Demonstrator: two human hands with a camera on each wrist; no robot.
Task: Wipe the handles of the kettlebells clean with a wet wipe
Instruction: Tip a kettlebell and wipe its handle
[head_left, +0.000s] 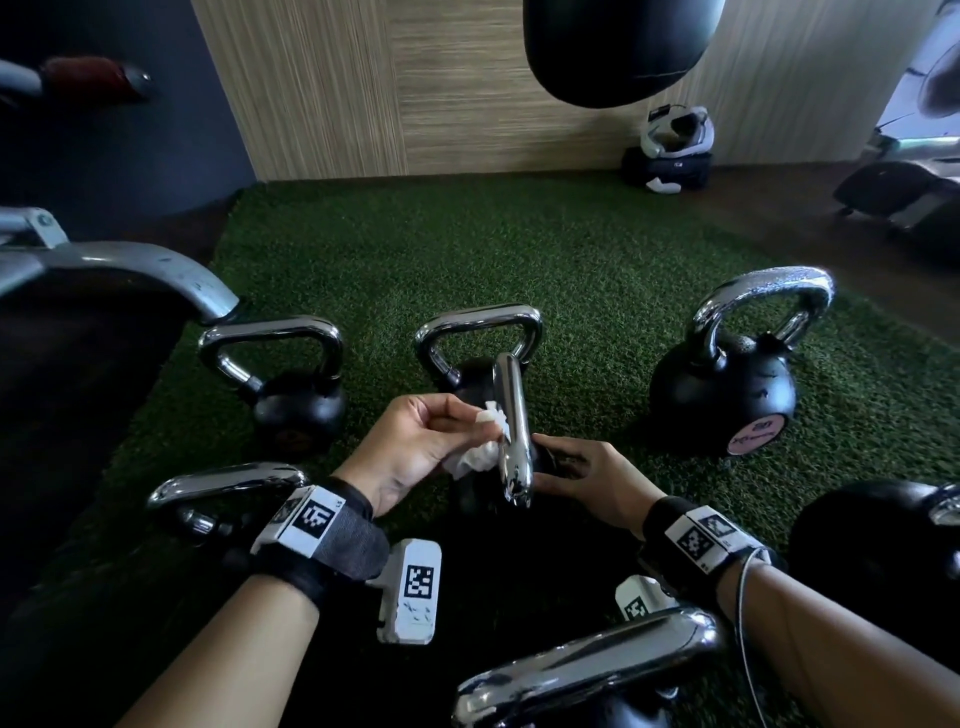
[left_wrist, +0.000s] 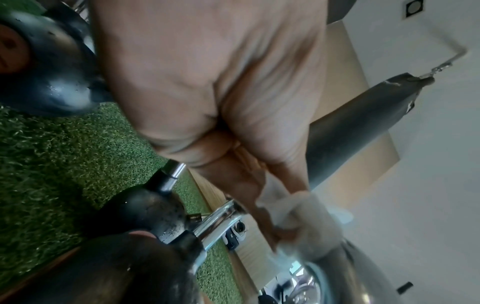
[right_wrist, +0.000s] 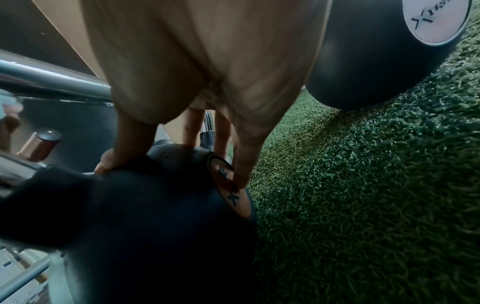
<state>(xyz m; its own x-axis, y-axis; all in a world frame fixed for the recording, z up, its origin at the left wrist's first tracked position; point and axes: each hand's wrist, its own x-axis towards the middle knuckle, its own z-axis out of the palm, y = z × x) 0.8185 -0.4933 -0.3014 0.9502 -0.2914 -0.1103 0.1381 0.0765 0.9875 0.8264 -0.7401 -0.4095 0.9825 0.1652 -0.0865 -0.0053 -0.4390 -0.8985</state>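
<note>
A black kettlebell (right_wrist: 155, 205) with a chrome handle (head_left: 513, 431) stands on the green turf in the middle of the head view. My left hand (head_left: 415, 447) pinches a crumpled white wet wipe (head_left: 480, 452) and presses it against the left side of that handle. The wipe (left_wrist: 306, 216) is bunched at my fingertips against the chrome bar (left_wrist: 218, 222). My right hand (head_left: 587, 478) grips the kettlebell's black body, thumb on one side and fingers (right_wrist: 241, 164) on the other beside its orange label.
Several more kettlebells surround me: far left (head_left: 291, 374), behind (head_left: 478, 338), right (head_left: 727, 374), near left (head_left: 223, 483), in front of me (head_left: 587, 670). A grey machine frame (head_left: 130, 270) juts in at left. A black punching bag (head_left: 618, 47) hangs overhead.
</note>
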